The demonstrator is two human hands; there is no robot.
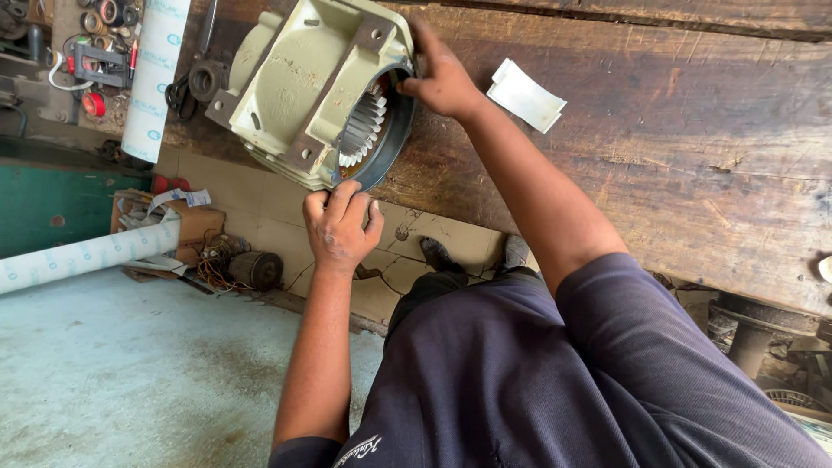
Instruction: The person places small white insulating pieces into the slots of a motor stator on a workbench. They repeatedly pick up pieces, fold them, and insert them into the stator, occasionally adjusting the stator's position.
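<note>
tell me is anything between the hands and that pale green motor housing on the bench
Nothing visible stands between them. The left hand already grips the lower rim of the pale green housing at the edge of the wooden bench, and the right hand touches the dark ring around its open end.

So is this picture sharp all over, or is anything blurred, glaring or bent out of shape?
In the head view, soft even daylight, no harsh glare; the pale green motor housing and its toothed ring are crisp, as are the left hand and right hand. The wooden bench shows clear grain. The dark shirt, closest to the camera, looks slightly soft, and edges bow a little from the wide lens.
</note>
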